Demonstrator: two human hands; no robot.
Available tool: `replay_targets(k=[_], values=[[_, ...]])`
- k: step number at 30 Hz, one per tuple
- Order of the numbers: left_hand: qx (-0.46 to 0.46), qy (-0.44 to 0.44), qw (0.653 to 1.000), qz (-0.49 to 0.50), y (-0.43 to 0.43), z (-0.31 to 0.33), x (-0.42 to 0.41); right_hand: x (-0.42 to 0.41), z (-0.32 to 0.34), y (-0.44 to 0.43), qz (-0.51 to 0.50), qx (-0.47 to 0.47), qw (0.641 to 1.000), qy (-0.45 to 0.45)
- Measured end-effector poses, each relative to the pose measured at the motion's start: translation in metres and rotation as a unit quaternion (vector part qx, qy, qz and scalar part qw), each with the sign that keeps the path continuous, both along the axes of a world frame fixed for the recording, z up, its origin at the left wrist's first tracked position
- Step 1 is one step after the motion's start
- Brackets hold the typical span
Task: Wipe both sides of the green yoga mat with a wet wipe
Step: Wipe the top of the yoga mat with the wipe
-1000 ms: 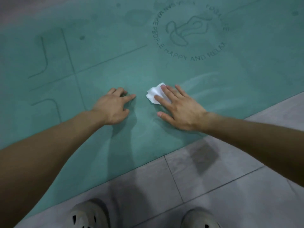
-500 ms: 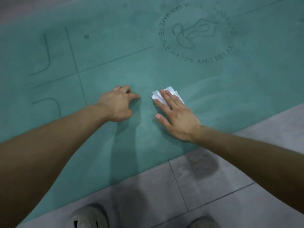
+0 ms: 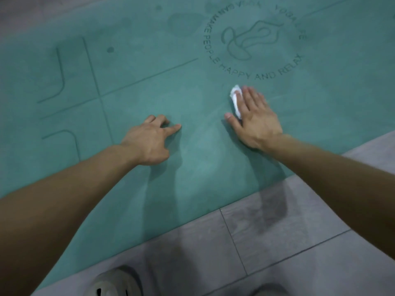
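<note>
- The green yoga mat (image 3: 192, 178) lies flat on the floor and fills most of the view; its face is matte and finely textured, with a straight near edge running along the tiles.
- Thin lines are pressed into the mat on the left: straight ones that cross, and two with rounded corners.
- Far right on the mat sits a round emblem (image 3: 252, 41), a looping line figure ringed by raised-looking letters, of which "MAKE PEOPLE HAPPY AND RELAX" can be read.
- The right hand (image 3: 255, 118) lies palm down on the mat just near of the emblem, its fingers (image 3: 249, 97) straight, close together and pointing away, thumb spread to the left.
- The wet wipe (image 3: 235, 99) is a small, crumpled white wad pinned flat under those fingers; its wrinkled edge shows at the fingertips and along the forefinger's left side.
- Faint pale streaks curve across the mat between and around the two hands.
- The left hand (image 3: 149, 142) rests on the mat to the left, apart from the wipe, holding nothing; its fingers are bent and loosely spread, tips touching the mat, forefinger pointing right.
- Both forearms are bare and reach in from the near corners.
- The floor (image 3: 277, 242) is of grey, matte rectangular tiles with thin dark joints, shadowed beside the mat's edge.
- A pale perforated clog (image 3: 111, 284), rounded at the toe, shows at the near edge; a second shape to its right is too dim to tell.
</note>
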State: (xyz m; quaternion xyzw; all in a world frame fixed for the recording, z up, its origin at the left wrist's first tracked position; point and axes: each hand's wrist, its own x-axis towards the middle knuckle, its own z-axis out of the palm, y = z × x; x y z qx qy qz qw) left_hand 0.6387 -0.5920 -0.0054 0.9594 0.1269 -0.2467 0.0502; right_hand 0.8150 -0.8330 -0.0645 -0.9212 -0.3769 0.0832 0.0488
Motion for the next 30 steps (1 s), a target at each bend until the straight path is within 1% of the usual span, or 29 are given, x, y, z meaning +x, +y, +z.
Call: replay_targets(k=[1, 2, 5, 8, 9, 10, 11, 12, 13, 14, 15, 16, 17, 18, 19, 20, 21, 22, 23, 24, 25, 26, 27, 28, 29, 30], values=[[0.003, 0.001, 1.000, -0.003, -0.001, -0.002, -0.001, 0.012, 0.001, -0.002, -0.044, -0.003, 0.999, 0.012], [0.007, 0.002, 1.000, -0.006, -0.001, -0.003, -0.002, 0.014, 0.001, 0.000, -0.048, 0.003, 0.999, 0.015], [0.012, -0.001, 1.000, -0.010, -0.001, -0.006, -0.004, -0.008, 0.000, 0.006, 0.022, 0.054, 0.998, 0.009], [0.013, 0.002, 1.000, -0.014, 0.001, -0.004, -0.003, -0.038, 0.001, 0.016, 0.017, 0.046, 0.998, 0.032], [0.012, 0.004, 1.000, -0.015, 0.001, -0.003, -0.002, -0.055, 0.001, 0.021, 0.032, 0.042, 0.998, 0.035], [0.012, 0.005, 1.000, -0.015, 0.001, -0.002, -0.001, -0.074, -0.001, 0.025, 0.079, 0.045, 0.995, 0.039], [0.013, 0.008, 1.000, -0.016, 0.002, -0.001, 0.000, -0.092, -0.005, 0.026, 0.154, 0.049, 0.986, 0.038], [0.012, 0.014, 1.000, -0.017, 0.003, 0.001, 0.001, -0.103, -0.007, 0.026, 0.233, 0.044, 0.971, 0.038], [0.007, 0.019, 1.000, -0.018, 0.004, 0.002, 0.002, -0.097, -0.009, 0.024, 0.291, 0.041, 0.955, 0.030], [0.001, 0.022, 1.000, -0.020, 0.006, 0.002, 0.004, -0.081, -0.010, 0.023, 0.299, 0.040, 0.953, 0.015], [-0.003, 0.023, 1.000, -0.021, 0.006, 0.003, 0.004, -0.061, -0.010, 0.023, 0.255, 0.039, 0.966, 0.002], [-0.005, 0.023, 0.999, -0.021, 0.007, 0.004, 0.005, -0.038, -0.007, 0.023, 0.163, 0.039, 0.986, -0.005], [-0.006, 0.021, 1.000, -0.021, 0.007, 0.005, 0.005, -0.018, -0.002, 0.021, 0.049, 0.031, 0.998, 0.000], [-0.006, 0.020, 1.000, -0.021, 0.007, 0.005, 0.005, -0.007, 0.001, 0.021, -0.041, 0.024, 0.999, 0.015], [-0.006, 0.017, 1.000, -0.020, 0.006, 0.006, 0.004, -0.013, 0.003, 0.027, -0.080, 0.026, 0.996, 0.026], [-0.008, 0.018, 1.000, -0.022, 0.007, 0.007, 0.004, -0.031, 0.002, 0.037, -0.061, 0.038, 0.997, 0.033], [-0.013, 0.022, 0.999, -0.026, 0.009, 0.008, 0.003, -0.057, -0.001, 0.047, 0.014, 0.045, 0.998, 0.038], [-0.027, 0.023, 0.999, -0.031, 0.013, 0.009, 0.001, -0.087, -0.004, 0.053, 0.110, 0.052, 0.991, 0.046], [-0.050, 0.021, 0.998, -0.029, 0.018, 0.010, 0.000, -0.112, -0.009, 0.054, 0.199, 0.057, 0.977, 0.056], [-0.075, 0.014, 0.997, -0.021, 0.023, 0.011, -0.002, -0.122, -0.011, 0.051, 0.261, 0.050, 0.963, 0.049], [-0.090, 0.000, 0.996, -0.010, 0.029, 0.011, -0.004, -0.115, -0.011, 0.048, 0.303, 0.042, 0.952, 0.026], [-0.087, -0.023, 0.996, 0.004, 0.034, 0.010, -0.007, -0.097, -0.011, 0.047, 0.308, 0.036, 0.951, 0.001], [-0.071, -0.047, 0.996, 0.020, 0.039, 0.009, -0.010, -0.075, -0.010, 0.046, 0.272, 0.027, 0.962, -0.011], [-0.053, -0.066, 0.996, 0.034, 0.044, 0.007, -0.013, -0.050, -0.007, 0.046, 0.202, 0.020, 0.979, -0.008], [-0.039, -0.077, 0.995, 0.046, 0.049, 0.005, -0.016, -0.025, -0.004, 0.045, 0.109, 0.016, 0.994, 0.003], [-0.028, -0.081, 0.995, 0.059, 0.053, 0.002, -0.017, -0.007, 0.001, 0.047, 0.016, 0.017, 0.999, 0.029]])
